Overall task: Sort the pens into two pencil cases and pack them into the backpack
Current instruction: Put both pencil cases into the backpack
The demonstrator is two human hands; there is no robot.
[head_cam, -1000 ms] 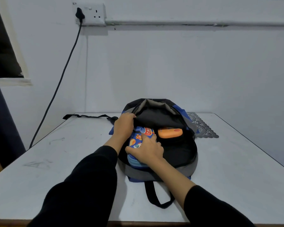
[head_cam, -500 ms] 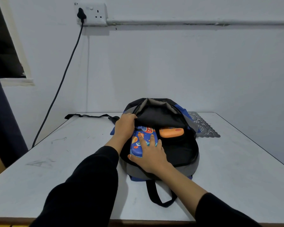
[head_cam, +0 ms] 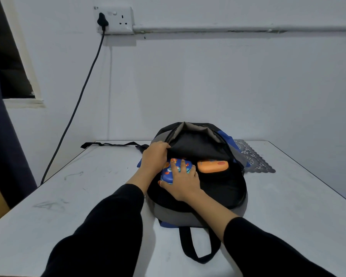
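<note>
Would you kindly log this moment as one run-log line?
left hand: holds backpack flap open | right hand: presses blue pencil case in | orange pencil case: inside

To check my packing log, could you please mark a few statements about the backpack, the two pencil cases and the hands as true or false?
1. The orange pencil case lies inside the backpack. True.
2. The blue pencil case lies outside the backpack. False: it is inside, beside the orange one, with the fingers of the right hand resting on top.
3. The left hand grips the edge of the backpack's opening. True.
4. The backpack is zipped shut. False: its main compartment gapes open.
</note>
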